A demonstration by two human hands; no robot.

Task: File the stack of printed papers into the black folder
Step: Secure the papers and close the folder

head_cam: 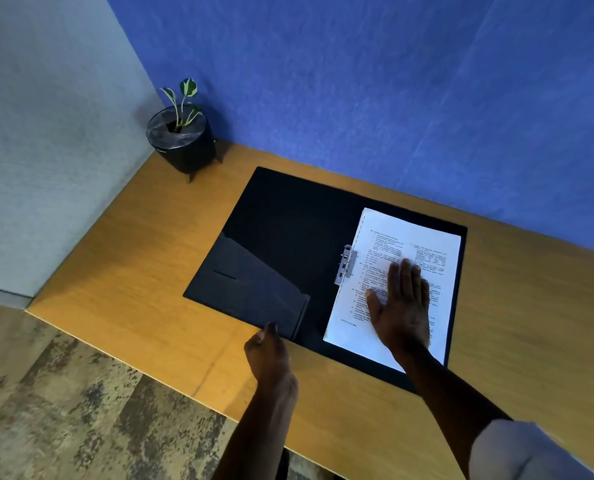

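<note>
My right hand (401, 303) lies flat, fingers spread, on the stack of printed papers (392, 289) in the open black folder (281, 244), beside its metal clip (345, 265). My left hand (267, 351) pinches the near cover edge; swinging it carelessly could shift the sheets.

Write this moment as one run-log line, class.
folder: open on desk | papers: inside on right half, by clip | right hand: flat on papers | left hand: at folder's near edge
</note>
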